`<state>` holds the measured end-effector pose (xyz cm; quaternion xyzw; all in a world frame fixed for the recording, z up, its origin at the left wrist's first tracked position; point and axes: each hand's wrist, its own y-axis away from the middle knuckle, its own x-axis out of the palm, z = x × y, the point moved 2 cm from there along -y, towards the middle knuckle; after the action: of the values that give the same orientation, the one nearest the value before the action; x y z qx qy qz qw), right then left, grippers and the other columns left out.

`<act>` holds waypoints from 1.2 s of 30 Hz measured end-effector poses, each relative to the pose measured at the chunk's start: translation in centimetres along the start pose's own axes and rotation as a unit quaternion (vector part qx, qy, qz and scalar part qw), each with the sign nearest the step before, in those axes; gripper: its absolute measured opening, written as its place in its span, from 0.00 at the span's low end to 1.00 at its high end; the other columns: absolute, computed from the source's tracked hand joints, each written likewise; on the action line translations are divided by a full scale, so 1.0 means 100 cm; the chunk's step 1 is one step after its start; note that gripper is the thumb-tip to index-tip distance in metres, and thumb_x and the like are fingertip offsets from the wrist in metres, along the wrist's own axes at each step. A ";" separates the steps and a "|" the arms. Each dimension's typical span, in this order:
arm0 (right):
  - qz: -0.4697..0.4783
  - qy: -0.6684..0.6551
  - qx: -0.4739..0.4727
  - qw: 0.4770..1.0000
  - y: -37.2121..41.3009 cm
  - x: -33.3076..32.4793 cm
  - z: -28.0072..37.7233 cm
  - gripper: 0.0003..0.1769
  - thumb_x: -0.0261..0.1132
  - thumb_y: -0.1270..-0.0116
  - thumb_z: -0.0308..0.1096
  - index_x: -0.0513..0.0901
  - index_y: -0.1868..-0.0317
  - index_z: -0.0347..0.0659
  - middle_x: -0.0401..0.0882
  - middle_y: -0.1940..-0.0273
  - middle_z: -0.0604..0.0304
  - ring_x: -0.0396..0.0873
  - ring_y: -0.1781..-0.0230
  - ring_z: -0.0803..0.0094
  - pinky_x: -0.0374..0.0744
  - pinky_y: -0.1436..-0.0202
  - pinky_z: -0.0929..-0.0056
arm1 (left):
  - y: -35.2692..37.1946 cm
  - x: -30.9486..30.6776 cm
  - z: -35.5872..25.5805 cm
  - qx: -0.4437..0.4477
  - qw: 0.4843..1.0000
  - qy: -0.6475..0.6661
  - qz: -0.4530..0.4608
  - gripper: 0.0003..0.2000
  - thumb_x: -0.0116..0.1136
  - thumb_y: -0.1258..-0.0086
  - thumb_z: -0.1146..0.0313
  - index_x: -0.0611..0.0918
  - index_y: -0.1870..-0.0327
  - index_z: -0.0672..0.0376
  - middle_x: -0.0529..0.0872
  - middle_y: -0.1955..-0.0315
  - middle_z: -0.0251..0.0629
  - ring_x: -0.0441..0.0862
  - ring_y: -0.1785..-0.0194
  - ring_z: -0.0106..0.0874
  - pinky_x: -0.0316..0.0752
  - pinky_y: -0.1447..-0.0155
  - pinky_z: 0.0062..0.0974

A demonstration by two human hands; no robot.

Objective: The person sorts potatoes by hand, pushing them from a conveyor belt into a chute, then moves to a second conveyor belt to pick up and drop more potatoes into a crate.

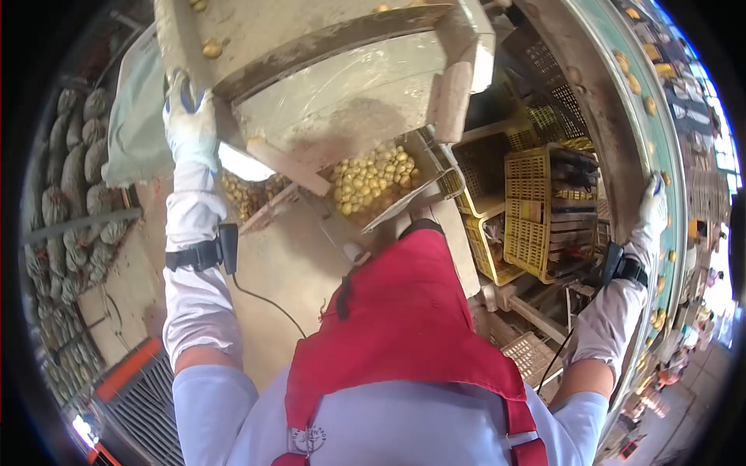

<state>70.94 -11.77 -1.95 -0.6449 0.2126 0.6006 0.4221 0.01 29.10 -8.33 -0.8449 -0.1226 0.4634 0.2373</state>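
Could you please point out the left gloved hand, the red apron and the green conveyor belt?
Left gloved hand (192, 126), head view: its back.
Red apron (412, 326), head view: front panel.
Green conveyor belt (660, 130), head view: upper surface.

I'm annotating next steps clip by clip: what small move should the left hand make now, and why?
Probably reach over the wooden rim toward the nearest potatoes: the left hand is at that rim, and they lie just inside it.

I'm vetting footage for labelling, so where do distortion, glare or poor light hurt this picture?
Head view: fisheye distortion bends the belt, with black corners; glare washes out the far right edge; sheen streaks the panel; the sacks at left sit dim.
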 end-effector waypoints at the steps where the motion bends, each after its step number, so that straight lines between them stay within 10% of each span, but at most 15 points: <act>1: -0.012 -0.034 -0.012 0.999 0.008 -0.001 0.006 0.30 0.44 0.22 0.57 0.78 0.37 0.45 0.81 0.44 0.46 0.79 0.43 0.49 0.74 0.38 0.60 | 0.001 0.000 -0.002 -0.006 1.000 -0.005 0.014 0.28 0.65 0.35 0.64 0.74 0.32 0.54 0.75 0.36 0.50 0.75 0.35 0.44 0.68 0.31 0.35; 10: -0.059 0.102 -0.026 0.993 0.038 -0.030 0.068 0.24 0.51 0.27 0.55 0.84 0.57 0.45 0.85 0.63 0.45 0.84 0.61 0.50 0.81 0.55 0.54 | -0.004 0.006 0.019 -0.044 0.992 0.098 0.066 0.29 0.62 0.31 0.65 0.69 0.29 0.61 0.76 0.35 0.46 0.76 0.37 0.37 0.70 0.33 0.33; 14: -0.019 -0.051 -0.016 0.998 0.043 -0.064 0.071 0.35 0.54 0.32 0.56 0.73 0.36 0.36 0.78 0.48 0.39 0.77 0.48 0.46 0.68 0.42 0.42 | -0.014 -0.008 0.038 0.083 0.992 -0.081 0.041 0.33 0.58 0.30 0.58 0.63 0.25 0.56 0.67 0.28 0.49 0.68 0.29 0.45 0.65 0.28 0.38; 16: 0.007 -0.066 -0.043 0.997 0.044 -0.082 0.063 0.37 0.56 0.32 0.55 0.68 0.31 0.39 0.74 0.46 0.42 0.74 0.46 0.49 0.66 0.42 0.45 | -0.035 -0.012 0.013 -0.109 0.947 -0.282 0.111 0.33 0.60 0.31 0.57 0.65 0.26 0.53 0.66 0.28 0.51 0.67 0.29 0.49 0.64 0.27 0.41; 17: -0.015 -0.071 -0.069 0.995 0.041 -0.078 0.060 0.37 0.59 0.34 0.53 0.67 0.30 0.40 0.74 0.49 0.44 0.74 0.48 0.50 0.68 0.45 0.48 | -0.016 -0.018 -0.067 -0.213 0.897 -0.357 0.153 0.33 0.61 0.32 0.56 0.66 0.26 0.52 0.66 0.29 0.51 0.67 0.29 0.49 0.64 0.27 0.41; 22: 0.133 -0.115 -0.119 0.977 0.027 -0.081 0.063 0.41 0.59 0.32 0.52 0.59 0.25 0.41 0.65 0.33 0.36 0.69 0.38 0.46 0.63 0.32 0.43 | 0.017 0.059 -0.377 0.271 0.956 0.007 0.111 0.28 0.66 0.36 0.67 0.73 0.34 0.62 0.74 0.36 0.55 0.71 0.33 0.52 0.65 0.29 0.41; 26: 0.149 -0.129 -0.141 0.970 0.032 -0.089 0.059 0.40 0.59 0.32 0.53 0.60 0.25 0.41 0.62 0.31 0.36 0.65 0.34 0.45 0.59 0.29 0.44 | 0.060 0.097 -0.587 0.412 0.899 0.112 0.101 0.29 0.67 0.38 0.69 0.74 0.34 0.56 0.74 0.35 0.46 0.69 0.32 0.48 0.63 0.28 0.41; 32: 0.138 -0.225 -0.223 0.939 0.014 -0.085 0.066 0.36 0.59 0.32 0.54 0.68 0.31 0.41 0.62 0.29 0.42 0.59 0.28 0.45 0.55 0.26 0.44 | 0.045 0.207 -0.631 0.258 0.931 -0.009 0.258 0.30 0.60 0.34 0.52 0.72 0.31 0.50 0.73 0.33 0.43 0.65 0.28 0.42 0.49 0.22 0.44; 36: 0.207 -0.510 -0.209 0.808 -0.007 -0.078 0.024 0.27 0.64 0.34 0.47 0.76 0.39 0.43 0.70 0.35 0.43 0.67 0.33 0.43 0.66 0.30 0.52 | 0.028 0.206 -0.616 0.263 0.925 0.043 0.272 0.27 0.56 0.32 0.51 0.75 0.33 0.51 0.78 0.38 0.42 0.68 0.30 0.39 0.47 0.21 0.43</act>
<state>68.53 -11.29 5.90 -0.2589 -0.0355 0.9462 0.1908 62.89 17.77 3.47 -0.7722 0.2483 0.4892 0.3205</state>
